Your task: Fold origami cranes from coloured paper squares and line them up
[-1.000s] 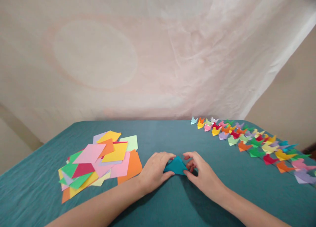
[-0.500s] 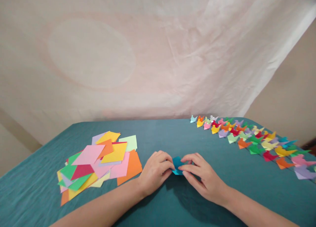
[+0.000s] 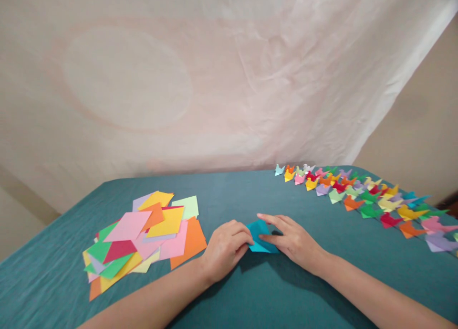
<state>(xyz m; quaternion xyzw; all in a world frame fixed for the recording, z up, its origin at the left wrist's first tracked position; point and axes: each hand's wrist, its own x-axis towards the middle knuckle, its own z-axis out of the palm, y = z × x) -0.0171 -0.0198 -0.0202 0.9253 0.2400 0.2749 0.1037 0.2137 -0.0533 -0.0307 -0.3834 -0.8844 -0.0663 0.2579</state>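
One curled left hand [image 3: 227, 246], splayed right hand [image 3: 297, 243], blue paper [image 3: 256, 229] between

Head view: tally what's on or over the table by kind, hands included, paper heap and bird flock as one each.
Left hand and right hand, bare: 2
Blue folded paper sheet: 1
Heap of multicoloured flat paper sheets: 1
Flock of multicoloured folded paper birds: 1
Total: 5
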